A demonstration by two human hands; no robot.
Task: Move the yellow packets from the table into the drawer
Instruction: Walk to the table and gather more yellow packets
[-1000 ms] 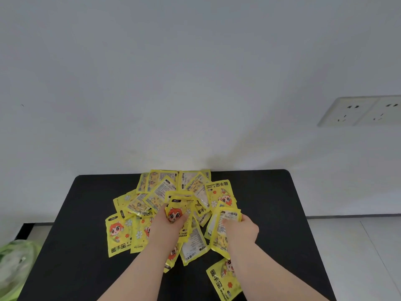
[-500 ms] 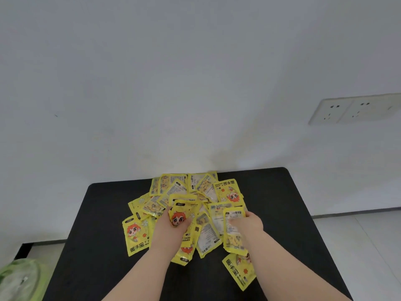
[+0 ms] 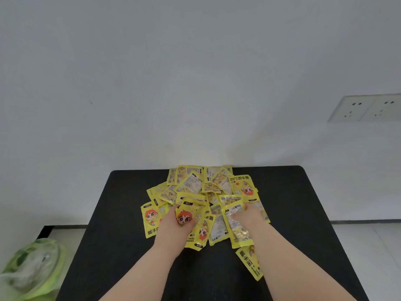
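A heap of several yellow packets [image 3: 195, 185] with a red-haired cartoon figure lies on the black table [image 3: 303, 203], toward its far middle. My left hand [image 3: 171, 227] is closed on one packet [image 3: 185, 216] at the near side of the heap, cartoon face showing between thumb and fingers. My right hand [image 3: 247, 218] grips another packet [image 3: 235, 224] that hangs down toward me, back side up. One more packet [image 3: 249, 262] lies apart, partly under my right forearm. No drawer is in view.
A white wall rises right behind the table, with a double socket plate [image 3: 366, 108] at the right. A green plastic bag [image 3: 30, 270] sits on the floor at the lower left. Bare black tabletop shows to the left and right of the heap.
Both hands stay closed on their packets and have hardly moved on the heap. My view has shifted, so the table now sits slightly further right and lower in frame.
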